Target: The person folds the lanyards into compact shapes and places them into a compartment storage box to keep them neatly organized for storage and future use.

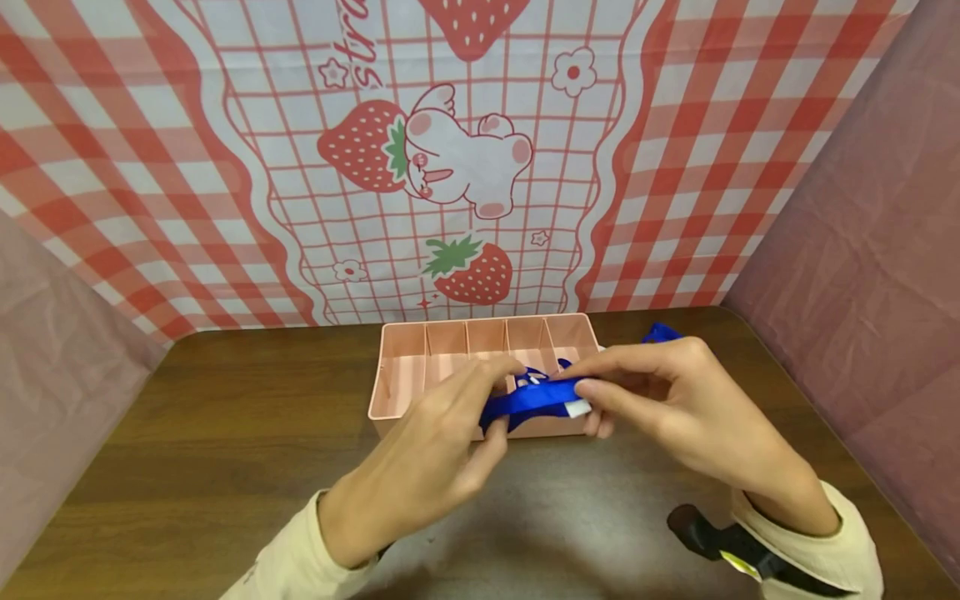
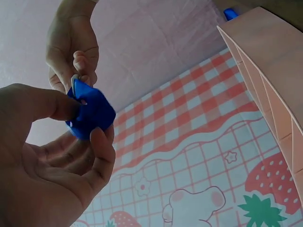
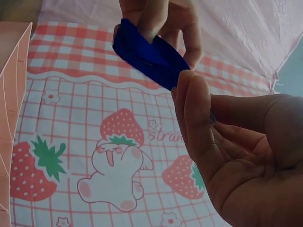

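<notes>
A shiny blue ribbon-like strip point(image 1: 536, 400) is stretched between my two hands, above the front edge of a pink divided box. A small white piece point(image 1: 577, 408) shows at its right end, and thin blue loops hang behind it. My left hand point(image 1: 438, 446) pinches the left end between thumb and fingers. At the other end, my right hand point(image 1: 678, 408) holds the strip by thumb and fingertips. The right wrist view shows the blue strip point(image 3: 147, 56) as a folded band with a gap between its layers. Fingers hide part of both ends.
The pink box point(image 1: 402, 379) with several compartments stands at the back of the brown wooden table point(image 1: 247, 467). Another blue item point(image 1: 662, 332) lies at the back right, partly behind my right hand. A strawberry-patterned cloth point(image 1: 480, 167) hangs behind the table.
</notes>
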`<state>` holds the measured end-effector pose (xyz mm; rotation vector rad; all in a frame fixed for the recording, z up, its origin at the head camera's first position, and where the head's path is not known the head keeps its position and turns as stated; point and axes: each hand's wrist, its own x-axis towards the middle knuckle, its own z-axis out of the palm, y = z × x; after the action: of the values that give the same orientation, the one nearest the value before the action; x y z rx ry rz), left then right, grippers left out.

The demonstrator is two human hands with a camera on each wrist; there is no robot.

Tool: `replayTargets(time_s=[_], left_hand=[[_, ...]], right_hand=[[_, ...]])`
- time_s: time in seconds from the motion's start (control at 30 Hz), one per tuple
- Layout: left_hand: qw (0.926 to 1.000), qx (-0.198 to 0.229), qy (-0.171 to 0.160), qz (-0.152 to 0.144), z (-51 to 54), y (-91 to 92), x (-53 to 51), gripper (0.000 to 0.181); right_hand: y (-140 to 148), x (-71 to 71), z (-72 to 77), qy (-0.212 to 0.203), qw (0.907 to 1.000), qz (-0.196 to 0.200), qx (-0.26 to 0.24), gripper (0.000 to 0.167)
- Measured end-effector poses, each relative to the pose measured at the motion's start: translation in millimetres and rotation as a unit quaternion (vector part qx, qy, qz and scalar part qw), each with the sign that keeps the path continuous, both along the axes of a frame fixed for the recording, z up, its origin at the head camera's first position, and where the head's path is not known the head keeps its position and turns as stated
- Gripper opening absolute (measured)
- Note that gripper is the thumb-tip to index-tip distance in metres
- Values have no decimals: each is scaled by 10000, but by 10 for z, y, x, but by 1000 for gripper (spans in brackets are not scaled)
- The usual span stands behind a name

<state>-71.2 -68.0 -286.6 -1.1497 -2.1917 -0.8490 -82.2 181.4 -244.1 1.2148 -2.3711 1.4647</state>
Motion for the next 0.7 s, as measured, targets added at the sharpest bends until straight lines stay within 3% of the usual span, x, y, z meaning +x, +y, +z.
replayTargets(time_s=[0.13, 0.23, 0.3, 0.4, 0.47, 0.5, 0.57, 0.7], left_hand=[[10000, 13, -5, -61, 4, -4, 0, 40], [9957, 356, -686, -511, 21, -10, 6, 35], [9821, 670, -1429, -1033, 35, -20, 8, 31], [9521, 941, -2401, -1645, 50, -43, 15, 26], [9380, 960, -2783, -1831, 54, -57, 18, 27], [9360, 944, -2846, -1842, 56, -60, 20, 30], [9399, 922, -2798, -1725, 57, -59, 25, 37], [9627, 896, -2233, -1242, 52, -40, 25, 48]], right_hand=[[27, -3, -2, -37, 10000, -33, 5, 26], [36, 1, -4, -43, 10000, -49, 2, 26], [37, -1, -5, -68, 10000, 0, -4, 27], [33, -7, -8, -146, 9998, 117, 30, 27], [30, -9, -11, -169, 9996, 190, 73, 28], [28, -9, -12, -167, 9996, 208, 97, 28], [25, -5, -13, -155, 9996, 217, 127, 27], [25, 4, -12, -18, 9998, 151, 130, 27]])
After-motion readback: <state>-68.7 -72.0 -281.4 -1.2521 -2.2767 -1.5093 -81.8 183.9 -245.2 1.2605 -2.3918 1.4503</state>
